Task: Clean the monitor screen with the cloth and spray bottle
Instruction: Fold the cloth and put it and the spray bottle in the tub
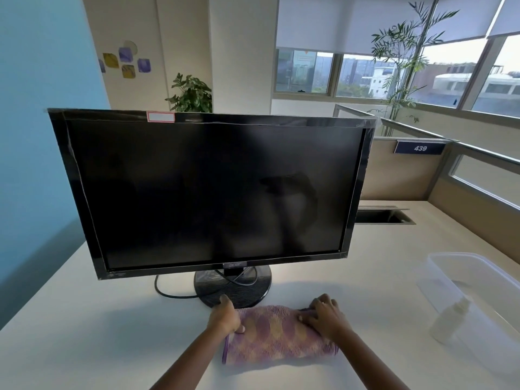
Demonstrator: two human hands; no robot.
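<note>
Folded purple-and-tan cloth point(277, 334) lies near the desk's point(84, 319) front edge; left hand point(225, 318) grips its left end, right hand point(326, 315) presses flat on its right end. Behind it stands the black Acer monitor point(211, 190). Spray bottle point(450, 319) stands toward the right edge, beside a clear tub point(492, 280). Partition plate point(420, 148) reads 439.

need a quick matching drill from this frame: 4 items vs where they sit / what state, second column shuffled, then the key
Things:
1. cloth
2. spray bottle
3. monitor
4. cable

Places or states:
A. lying inside the clear bin on the right
B. folded on the desk, under both hands
C. curling out from the round stand
D. upright, screen dark

Pairs: 1-B, 2-A, 3-D, 4-C

The left hand and right hand both rest on the cloth.
</note>
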